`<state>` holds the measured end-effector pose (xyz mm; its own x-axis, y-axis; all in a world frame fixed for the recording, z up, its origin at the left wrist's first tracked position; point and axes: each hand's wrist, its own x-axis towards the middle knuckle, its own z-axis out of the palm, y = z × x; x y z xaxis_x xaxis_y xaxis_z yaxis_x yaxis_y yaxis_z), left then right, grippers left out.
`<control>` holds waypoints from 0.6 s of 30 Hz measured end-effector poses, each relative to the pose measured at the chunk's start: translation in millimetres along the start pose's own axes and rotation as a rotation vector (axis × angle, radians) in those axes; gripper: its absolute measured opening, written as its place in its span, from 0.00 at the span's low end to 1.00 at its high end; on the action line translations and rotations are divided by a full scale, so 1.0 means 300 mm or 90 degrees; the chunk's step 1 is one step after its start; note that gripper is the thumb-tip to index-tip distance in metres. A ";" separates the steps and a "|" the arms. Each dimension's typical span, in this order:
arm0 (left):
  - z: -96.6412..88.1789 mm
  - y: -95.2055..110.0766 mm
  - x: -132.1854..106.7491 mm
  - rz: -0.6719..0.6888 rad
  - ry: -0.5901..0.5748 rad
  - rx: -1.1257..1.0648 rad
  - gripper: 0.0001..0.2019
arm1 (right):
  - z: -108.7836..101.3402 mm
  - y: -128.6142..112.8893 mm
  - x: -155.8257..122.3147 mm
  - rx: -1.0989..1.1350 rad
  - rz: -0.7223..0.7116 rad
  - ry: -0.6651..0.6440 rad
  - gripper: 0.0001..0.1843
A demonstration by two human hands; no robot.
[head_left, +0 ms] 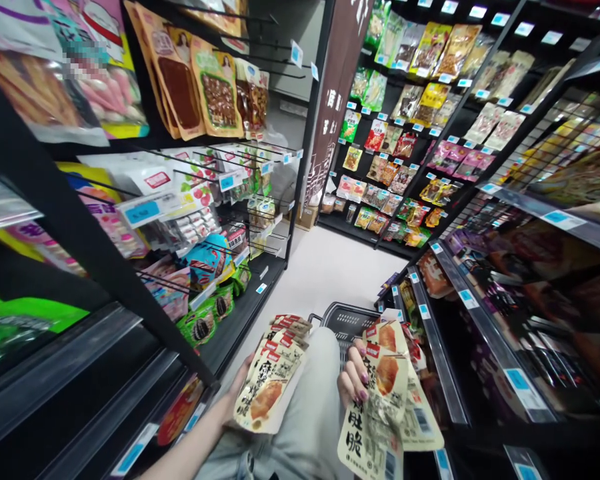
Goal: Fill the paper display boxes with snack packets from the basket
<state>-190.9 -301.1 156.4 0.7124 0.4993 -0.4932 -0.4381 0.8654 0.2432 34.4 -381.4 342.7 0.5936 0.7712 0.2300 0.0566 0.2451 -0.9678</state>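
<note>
My left hand (241, 377), mostly hidden behind what it carries, is closed on a stack of cream snack packets (266, 381) with red labels and black lettering. The stack is held above my left thigh. To the right of my knee, my right hand (354, 377) grips several more snack packets (380, 407) of the same kind, fanned out and overlapping. Its fingers wrap over their left edge. Past my knee, a black shopping basket (343, 317) with a perforated wall stands on the floor, partly covered by my leg and the right-hand packets.
Shelving with hanging snack bags (220, 100) lines the left side, its hooks (260, 160) jutting into the aisle. At right, a shelf edge (480, 320) with price tags runs close to my right hand. Hanging packets fill the far rack (405, 133). Pale floor (330, 263) lies between.
</note>
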 end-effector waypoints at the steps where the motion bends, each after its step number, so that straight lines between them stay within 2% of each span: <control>1: 0.012 -0.001 -0.005 -0.003 -0.005 0.004 0.36 | 0.002 0.000 0.011 -0.012 0.003 0.001 0.19; 3: 0.038 -0.002 -0.018 -0.003 -0.006 0.009 0.35 | 0.001 0.000 0.035 -0.033 0.014 0.017 0.22; 7: 0.087 -0.001 -0.039 0.000 0.036 0.012 0.32 | -0.029 0.012 0.072 -0.112 0.045 0.096 0.20; 10: 0.087 0.004 -0.036 0.002 0.046 0.012 0.31 | -0.065 0.060 0.088 -0.175 0.063 0.102 0.21; 14: 0.029 0.004 -0.009 -0.016 0.020 0.001 0.31 | -0.143 0.205 0.119 -0.174 0.135 0.081 0.26; 18: 0.000 -0.010 -0.010 0.001 -0.024 -0.011 0.29 | -0.279 0.391 0.167 -0.183 0.229 0.164 0.27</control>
<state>-191.8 -305.1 157.1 0.7315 0.5026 -0.4608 -0.4487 0.8636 0.2297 137.9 -363.3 232.0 0.7921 0.5986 -0.1195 0.0091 -0.2073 -0.9782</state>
